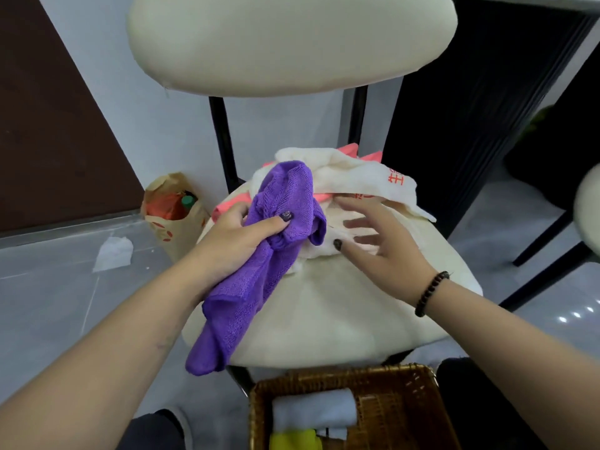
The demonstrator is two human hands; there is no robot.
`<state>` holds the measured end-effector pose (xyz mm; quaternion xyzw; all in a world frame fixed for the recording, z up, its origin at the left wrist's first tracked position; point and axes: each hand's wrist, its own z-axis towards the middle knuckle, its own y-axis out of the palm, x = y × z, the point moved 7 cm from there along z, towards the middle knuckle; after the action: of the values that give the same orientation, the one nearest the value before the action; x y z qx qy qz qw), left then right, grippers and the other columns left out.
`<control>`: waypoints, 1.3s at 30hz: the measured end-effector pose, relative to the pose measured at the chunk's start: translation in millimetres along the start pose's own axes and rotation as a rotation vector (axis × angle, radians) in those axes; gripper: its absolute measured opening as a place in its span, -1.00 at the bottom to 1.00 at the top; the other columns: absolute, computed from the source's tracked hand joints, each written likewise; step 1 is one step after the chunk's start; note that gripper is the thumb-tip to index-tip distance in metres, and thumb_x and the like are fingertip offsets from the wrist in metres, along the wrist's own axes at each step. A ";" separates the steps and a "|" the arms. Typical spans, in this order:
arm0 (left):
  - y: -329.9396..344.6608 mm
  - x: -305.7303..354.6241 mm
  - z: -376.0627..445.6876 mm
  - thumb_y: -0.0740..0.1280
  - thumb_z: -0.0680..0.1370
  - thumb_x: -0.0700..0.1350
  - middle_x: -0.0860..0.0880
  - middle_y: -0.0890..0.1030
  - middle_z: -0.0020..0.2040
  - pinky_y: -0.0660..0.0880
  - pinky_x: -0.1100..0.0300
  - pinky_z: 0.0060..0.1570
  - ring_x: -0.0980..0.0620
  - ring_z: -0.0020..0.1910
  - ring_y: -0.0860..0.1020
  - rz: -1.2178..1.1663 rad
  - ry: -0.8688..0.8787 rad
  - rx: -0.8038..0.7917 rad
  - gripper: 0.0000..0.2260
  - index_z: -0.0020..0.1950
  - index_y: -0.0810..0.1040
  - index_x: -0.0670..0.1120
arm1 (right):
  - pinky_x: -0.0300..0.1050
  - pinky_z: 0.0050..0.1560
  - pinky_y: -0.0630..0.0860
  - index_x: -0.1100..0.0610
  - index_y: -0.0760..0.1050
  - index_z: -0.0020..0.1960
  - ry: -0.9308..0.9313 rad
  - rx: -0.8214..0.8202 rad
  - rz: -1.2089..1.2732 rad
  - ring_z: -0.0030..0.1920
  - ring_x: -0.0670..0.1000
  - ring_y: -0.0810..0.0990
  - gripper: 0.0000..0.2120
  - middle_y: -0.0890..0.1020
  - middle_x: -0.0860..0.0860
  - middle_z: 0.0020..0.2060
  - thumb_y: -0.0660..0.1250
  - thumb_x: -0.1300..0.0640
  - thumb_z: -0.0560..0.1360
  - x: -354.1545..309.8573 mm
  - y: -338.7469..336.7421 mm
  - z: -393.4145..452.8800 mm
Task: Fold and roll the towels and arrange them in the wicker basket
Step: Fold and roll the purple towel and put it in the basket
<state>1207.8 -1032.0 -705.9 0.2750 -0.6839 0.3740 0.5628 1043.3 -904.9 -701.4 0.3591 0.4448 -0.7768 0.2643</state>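
- Left hand [240, 232] grips the crumpled purple microfibre towel [259, 254], fingers curled round it.
- Right hand [380, 235] hovers spread, holding nothing, over the cream towel [357, 173] beside it.

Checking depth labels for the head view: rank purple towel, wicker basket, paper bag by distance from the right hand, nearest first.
From the right hand:
1. purple towel, just to its left, in the left hand's grip.
2. wicker basket, below, in front of the chair.
3. paper bag, far left on the floor.
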 end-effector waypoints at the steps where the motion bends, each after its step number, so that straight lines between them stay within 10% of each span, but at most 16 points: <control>1: 6.9 -2.9 -1.5 0.51 0.42 0.06 0.14 0.70 -0.16 0.54 0.30 -0.17 0.18 -0.21 0.65 0.028 -0.019 -0.022 -0.69 0.07 0.58 -0.03 | -0.18 0.13 0.52 -0.11 0.39 0.34 -0.062 -0.002 0.006 0.16 -0.15 0.51 -0.48 0.44 -0.12 0.24 0.45 0.18 0.46 -12.4 -3.1 -4.3; 8: 44.6 -5.5 -15.8 0.50 0.17 0.22 -0.04 0.71 -0.03 0.53 -0.03 0.16 -0.05 0.01 0.66 0.004 -0.081 -0.164 -0.43 0.08 0.60 -0.03 | -0.25 -0.11 0.54 0.12 0.64 0.00 -0.241 0.063 -0.168 -0.01 -0.11 0.52 -0.82 0.56 0.00 0.10 0.40 0.24 0.41 -30.2 -14.7 -16.4; 14: 49.5 4.3 -23.3 0.50 0.38 0.16 0.11 0.64 -0.29 0.41 0.32 -0.29 0.19 -0.33 0.55 0.366 -0.010 -0.182 -0.68 -0.03 0.54 0.01 | -0.08 -0.18 0.58 0.12 0.55 -0.17 0.138 0.209 0.215 -0.20 -0.06 0.59 -0.92 0.64 -0.04 -0.25 0.32 0.24 0.46 -5.1 -52.9 -14.4; 21: 48.1 7.1 -26.2 0.44 0.44 0.03 0.16 0.53 -0.21 0.26 0.38 -0.35 0.26 -0.23 0.45 0.805 0.211 -0.109 -0.76 -0.08 0.37 0.11 | -0.21 -0.34 0.54 0.17 0.49 -0.23 0.381 0.361 0.376 -0.27 0.00 0.65 -0.83 0.65 0.12 -0.28 0.25 0.25 0.54 13.7 -77.6 -24.9; 24: 51.9 9.0 -25.5 0.49 0.37 -0.09 0.12 0.49 0.05 0.34 0.46 -0.05 0.16 -0.01 0.47 0.721 0.325 -0.081 -0.59 0.10 0.37 0.03 | -0.21 -0.34 0.54 0.18 0.48 -0.22 0.428 0.380 0.367 -0.29 0.01 0.66 -0.84 0.66 0.17 -0.23 0.27 0.23 0.54 20.0 -80.6 -26.4; 26: 57.4 20.2 -30.0 0.46 0.32 -0.17 -0.04 0.41 0.19 0.36 0.16 0.20 -0.04 0.18 0.42 0.823 0.577 -0.012 -0.54 0.16 0.39 -0.06 | -0.21 -0.33 0.54 0.18 0.49 -0.22 0.446 0.365 0.310 -0.27 0.02 0.67 -0.85 0.67 0.17 -0.20 0.29 0.24 0.53 23.2 -83.0 -25.9; 29: 72.5 31.9 -41.7 0.37 0.27 -0.23 -0.10 0.45 0.03 0.39 -0.03 -0.03 -0.17 0.00 0.45 1.044 0.817 0.035 -0.64 0.05 0.48 -0.12 | -0.16 -0.30 0.56 0.18 0.51 -0.19 0.486 0.380 0.258 -0.24 0.04 0.68 -0.89 0.68 0.16 -0.20 0.29 0.24 0.52 29.9 -86.7 -26.7; 32: 85.3 21.2 -47.2 0.26 0.36 -0.05 0.01 0.51 -0.16 0.43 0.03 -0.17 -0.11 -0.13 0.52 1.116 0.752 -0.096 -0.81 -0.06 0.50 -0.05 | -0.13 -0.21 0.58 0.18 0.51 -0.21 0.512 0.434 0.226 -0.22 0.01 0.67 -0.88 0.67 0.14 -0.21 0.27 0.25 0.50 34.3 -94.0 -28.0; 39: 68.6 -12.3 -43.2 0.05 0.24 0.43 0.08 0.43 0.11 0.43 -0.02 0.12 0.00 0.16 0.41 1.283 0.344 -0.150 -0.32 0.20 0.43 0.08 | -0.04 -0.03 0.63 0.21 0.49 -0.13 0.667 0.535 0.534 -0.24 0.03 0.62 -0.88 0.58 0.09 -0.29 0.20 0.29 0.55 61.2 -100.7 -34.3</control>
<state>1180.1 -958.0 -728.0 -0.2898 -0.6364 0.6248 0.3473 944.0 -833.5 -711.4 0.7440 0.1832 -0.6120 0.1961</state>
